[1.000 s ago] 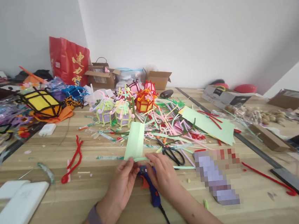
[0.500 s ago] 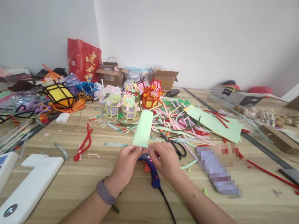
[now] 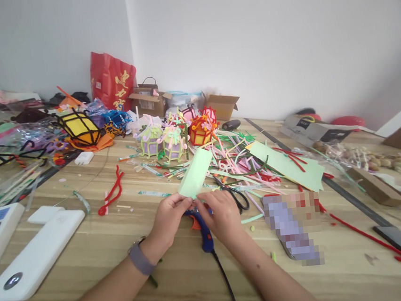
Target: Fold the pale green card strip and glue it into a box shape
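Observation:
A folded strip of light green paper (image 3: 195, 173) points away from me, held at its near end by both hands. My left hand (image 3: 169, 220) pinches the paper's lower left corner between thumb and fingers. At the lower right corner, my right hand (image 3: 223, 214) is closed on the same edge, its fingertips partly hidden behind the hand. Beneath the hands lies a blue glue gun (image 3: 205, 233) with an orange trigger and a black cord; its front part is covered by the hands. Black-handled scissors (image 3: 241, 198) rest just right of my right hand.
Small pipe-cleaner lanterns (image 3: 171, 144) stand behind the paper. Loose pipe cleaners (image 3: 237, 159) and green paper sheets (image 3: 290, 165) lie to the right, near a blurred phone-like object (image 3: 293, 231). A white power bank (image 3: 40, 256) is at left, a red bag (image 3: 112, 81) at the back.
The green paper's far end has swung slightly to the right and turned a little. Both hands keep their hold, with the right hand's fingers now lying flatter along the near edge.

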Tool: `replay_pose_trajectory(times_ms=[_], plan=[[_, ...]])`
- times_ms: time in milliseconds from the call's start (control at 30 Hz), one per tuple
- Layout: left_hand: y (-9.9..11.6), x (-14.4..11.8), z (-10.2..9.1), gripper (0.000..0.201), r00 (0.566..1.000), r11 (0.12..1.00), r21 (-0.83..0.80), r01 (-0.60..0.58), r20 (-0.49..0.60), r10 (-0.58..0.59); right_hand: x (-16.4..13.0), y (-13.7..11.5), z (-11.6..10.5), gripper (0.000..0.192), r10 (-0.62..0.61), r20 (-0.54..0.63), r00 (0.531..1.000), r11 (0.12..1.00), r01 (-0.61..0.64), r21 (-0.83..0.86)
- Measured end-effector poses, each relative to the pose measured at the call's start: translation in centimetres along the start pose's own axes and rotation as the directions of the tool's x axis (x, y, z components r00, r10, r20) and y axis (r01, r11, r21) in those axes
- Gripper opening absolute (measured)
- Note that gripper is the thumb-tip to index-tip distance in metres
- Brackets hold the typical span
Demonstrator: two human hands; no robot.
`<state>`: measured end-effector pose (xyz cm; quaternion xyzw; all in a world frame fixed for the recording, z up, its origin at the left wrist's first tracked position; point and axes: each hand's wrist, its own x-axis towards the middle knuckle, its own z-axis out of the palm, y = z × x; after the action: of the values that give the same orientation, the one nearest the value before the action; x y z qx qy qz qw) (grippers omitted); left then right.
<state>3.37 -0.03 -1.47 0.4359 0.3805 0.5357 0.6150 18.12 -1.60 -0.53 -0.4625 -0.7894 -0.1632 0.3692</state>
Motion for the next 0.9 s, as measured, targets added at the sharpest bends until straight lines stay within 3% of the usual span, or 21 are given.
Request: replay_pose_trajectory(times_ms=[900], plan=[[0.44, -0.23, 0.15, 0.02, 0.999, 0.998, 0.058, 0.034, -0.011, -0.034, -0.16, -0.66, 0.35, 0.017, 0.13, 0.119, 0.984, 0.984, -0.143, 0.107]])
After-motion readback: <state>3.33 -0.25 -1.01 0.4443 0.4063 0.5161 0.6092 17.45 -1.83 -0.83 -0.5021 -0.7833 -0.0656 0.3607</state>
